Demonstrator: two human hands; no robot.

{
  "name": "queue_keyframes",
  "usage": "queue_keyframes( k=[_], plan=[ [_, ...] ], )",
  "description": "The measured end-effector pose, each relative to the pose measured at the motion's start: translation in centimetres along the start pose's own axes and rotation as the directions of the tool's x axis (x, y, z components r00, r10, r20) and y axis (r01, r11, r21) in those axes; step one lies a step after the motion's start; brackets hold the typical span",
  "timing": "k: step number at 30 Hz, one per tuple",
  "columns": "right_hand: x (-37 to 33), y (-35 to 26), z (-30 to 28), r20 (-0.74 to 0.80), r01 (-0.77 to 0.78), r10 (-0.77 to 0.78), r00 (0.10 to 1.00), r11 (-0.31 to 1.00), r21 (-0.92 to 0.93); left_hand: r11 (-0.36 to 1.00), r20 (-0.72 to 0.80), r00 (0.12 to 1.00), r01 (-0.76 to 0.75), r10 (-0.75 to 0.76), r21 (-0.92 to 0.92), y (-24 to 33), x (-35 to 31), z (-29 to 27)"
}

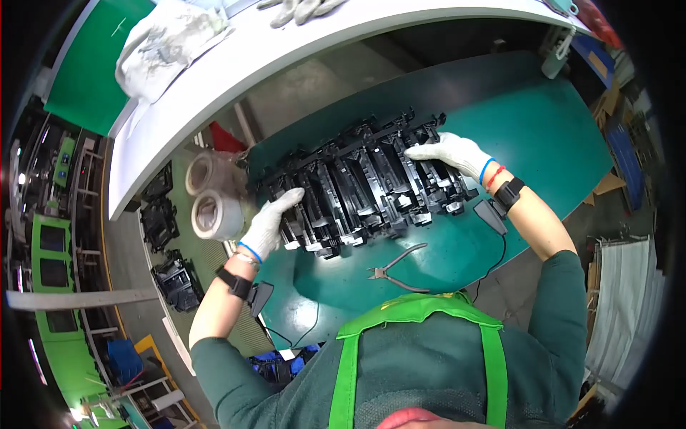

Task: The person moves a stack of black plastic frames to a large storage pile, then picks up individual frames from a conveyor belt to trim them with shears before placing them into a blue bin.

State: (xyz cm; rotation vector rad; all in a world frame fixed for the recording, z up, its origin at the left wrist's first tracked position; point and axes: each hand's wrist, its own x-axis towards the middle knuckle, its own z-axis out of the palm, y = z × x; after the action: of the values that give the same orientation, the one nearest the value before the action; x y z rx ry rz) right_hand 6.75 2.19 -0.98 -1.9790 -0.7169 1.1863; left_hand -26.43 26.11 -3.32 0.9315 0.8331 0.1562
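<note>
A packed row of black moulded plastic parts [350, 187] lies over the green tabletop [532, 154], running from left to upper right. My left hand [266, 223], in a white glove, presses on the row's left end with the thumb over the top. At the right end my right hand [457, 151], also gloved, grips the outermost part, its thumb on the upper side. Most fingers of both hands are hidden behind the parts. Nearer to me, apart from the row, cutting pliers [382, 273] rest on the tabletop with their handles spread.
Two rolls of clear film [207, 214] stand left of the row. Further left, more black parts [179, 279] lie on a belt. A white shelf [286, 53] crosses the far side, bearing a crumpled cloth [168, 50] and grey gloves [304, 10]. A cable [500, 261] hangs near my right wrist.
</note>
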Motion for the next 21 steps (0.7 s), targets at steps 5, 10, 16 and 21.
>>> queue_keyframes(
  k=[5, 10, 16, 21],
  plan=[
    [-1.2, -1.0, 0.6, -0.192, -0.066, 0.043, 0.981, 0.991, -0.119, 1.0, -0.12, 0.993, 0.015, -0.012, 0.023, -0.5, 0.3, -3.6],
    [-0.4, 0.4, 0.9, -0.095, 0.045, -0.025, 0.995, 0.976, 0.214, 0.996, -0.006, 0.996, 0.092, -0.092, -0.023, -1.2, 0.8, -3.5],
    [0.2, 0.0, 1.9, -0.09, 0.014, -0.005, 0.996, 0.995, 0.103, 0.961, -0.062, 0.993, 0.112, -0.099, 0.251, 0.7, -0.3, 1.1],
    [1.0, 1.1, 2.1, -0.043, 0.054, -0.044, 0.998, 0.963, 0.265, 0.96, -0.07, 0.992, 0.123, -0.109, 0.25, 1.2, -0.3, 1.6]
  ],
)
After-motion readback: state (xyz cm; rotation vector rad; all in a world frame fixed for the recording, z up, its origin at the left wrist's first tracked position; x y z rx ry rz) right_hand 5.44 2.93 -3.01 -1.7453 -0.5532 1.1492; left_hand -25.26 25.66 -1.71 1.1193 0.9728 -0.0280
